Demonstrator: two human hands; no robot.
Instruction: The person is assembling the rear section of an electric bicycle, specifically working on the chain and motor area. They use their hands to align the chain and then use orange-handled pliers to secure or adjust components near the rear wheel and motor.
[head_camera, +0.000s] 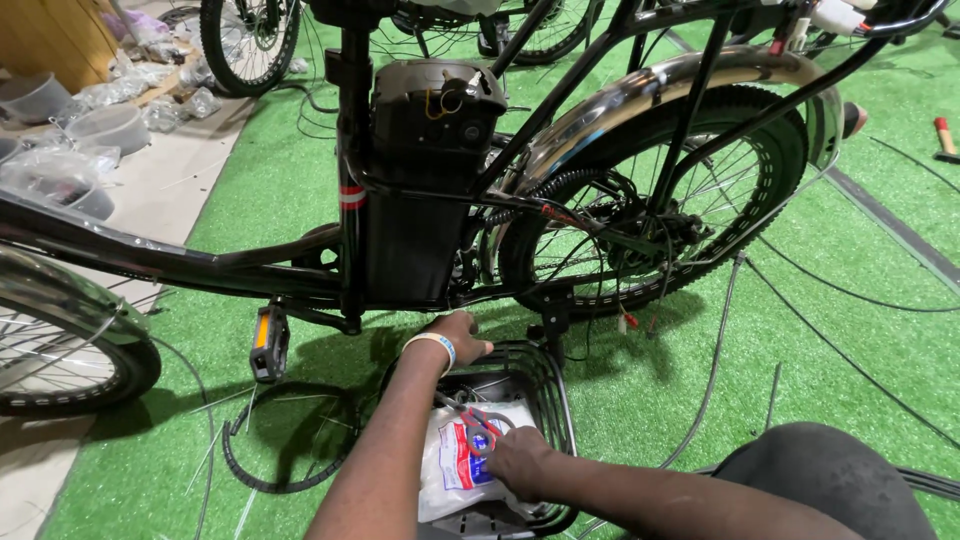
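From the head camera, a black electric bicycle (430, 200) stands on green artificial turf (800, 330), its rear wheel (660, 200) with a chrome mudguard (640, 90) to the right and part of its front wheel (60, 350) at the left edge. A dark battery box (425, 170) sits behind the seat tube, and a pedal with an orange reflector (268, 343) hangs low on the near side. Near the bottom of the frame, a black wire basket (555, 385) lies on the turf just below the bicycle. The left hand (458, 337), with a pale band round its wrist, reaches to the far rim of the basket beneath the bicycle's frame; its fingers curl downward, but whether they grip anything I cannot tell. The right hand (515, 455) rests inside the basket on a white plastic bag (455, 470) with red and blue print, and its fingers close around the grey and red handles of a pair of scissors (482, 425) lying on top of that bag. A black cable loop (280, 440) lies on the turf to the left of the basket, and thin cables (850, 295) trail across the turf to the right. The person's dark-clad knee (830, 480) shows at the near right. At the far left, clear plastic bags and grey bowls (90, 130) lie on a pale floor strip, and the wheel of a second bicycle (248, 40) stands at the far top.
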